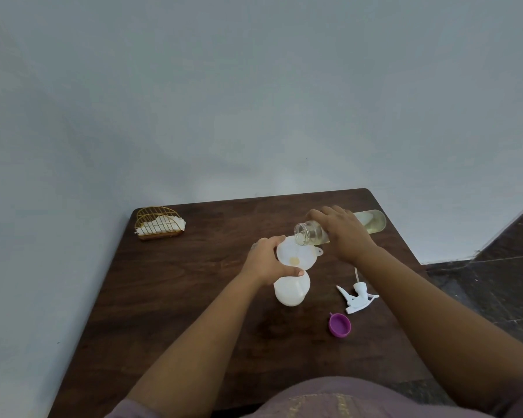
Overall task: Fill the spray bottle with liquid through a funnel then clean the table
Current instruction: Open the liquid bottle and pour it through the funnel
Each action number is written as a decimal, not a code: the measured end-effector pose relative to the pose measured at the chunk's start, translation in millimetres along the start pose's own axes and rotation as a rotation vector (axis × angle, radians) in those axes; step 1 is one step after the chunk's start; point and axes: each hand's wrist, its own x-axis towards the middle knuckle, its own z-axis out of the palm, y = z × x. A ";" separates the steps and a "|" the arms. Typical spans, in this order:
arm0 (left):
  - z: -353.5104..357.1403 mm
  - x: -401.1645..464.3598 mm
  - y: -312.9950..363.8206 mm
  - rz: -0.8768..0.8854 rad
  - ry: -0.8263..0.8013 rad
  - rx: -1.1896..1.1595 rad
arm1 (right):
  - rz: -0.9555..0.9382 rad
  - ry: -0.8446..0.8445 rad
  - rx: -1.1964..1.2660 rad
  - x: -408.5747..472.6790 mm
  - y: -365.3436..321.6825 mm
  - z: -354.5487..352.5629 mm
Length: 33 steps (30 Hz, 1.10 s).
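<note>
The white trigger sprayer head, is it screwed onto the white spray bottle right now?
No, the white trigger sprayer head lies on the dark wooden table, apart from the white spray bottle.

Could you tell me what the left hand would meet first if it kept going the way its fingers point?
Probably the clear bottle tilted over the funnel; the left hand already grips the funnel's rim, though depth is uncertain.

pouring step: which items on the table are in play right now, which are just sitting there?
In play: funnel held by left hand; white spray bottle under it; clear bottle tipped by right hand.

Idle: spray head, purple cap, napkin holder (napkins likely for wiping later).
</note>
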 end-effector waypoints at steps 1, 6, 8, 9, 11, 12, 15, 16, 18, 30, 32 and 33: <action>0.0 -0.1 0.0 0.000 0.000 0.000 | 0.001 0.000 0.003 -0.1 0.1 0.5; 1.1 0.4 -0.3 -0.003 -0.006 0.005 | 0.001 -0.010 -0.025 -1.0 0.4 4.0; 1.1 0.8 -0.3 0.002 -0.006 0.014 | -0.001 -0.010 -0.030 -0.7 0.7 5.0; 1.1 0.7 -0.3 0.004 -0.007 0.017 | -0.001 -0.009 -0.032 -0.6 0.7 5.3; 0.9 0.6 -0.1 0.006 -0.008 0.022 | -0.003 -0.010 -0.043 -0.3 1.0 6.1; 1.0 0.6 -0.1 0.006 -0.008 0.024 | -0.003 -0.013 -0.046 -0.3 1.2 6.6; 1.1 0.7 -0.7 0.007 -0.005 0.029 | 0.001 -0.013 -0.033 -1.4 1.4 8.2; 1.2 0.9 -0.8 0.007 -0.005 0.029 | 0.000 -0.011 -0.032 -1.8 1.4 8.3; 1.0 1.2 -1.0 0.008 -0.008 0.031 | 0.000 -0.008 -0.034 -2.0 1.3 8.0; 1.3 1.5 -1.9 0.010 -0.005 0.024 | 0.012 -0.031 -0.046 -3.8 0.0 3.1; 1.3 1.5 -2.2 0.009 -0.004 0.021 | 0.012 -0.033 -0.052 -4.0 -0.4 2.4; 1.5 1.7 -2.5 0.007 -0.005 0.019 | 0.013 -0.036 -0.056 -3.9 -0.6 2.0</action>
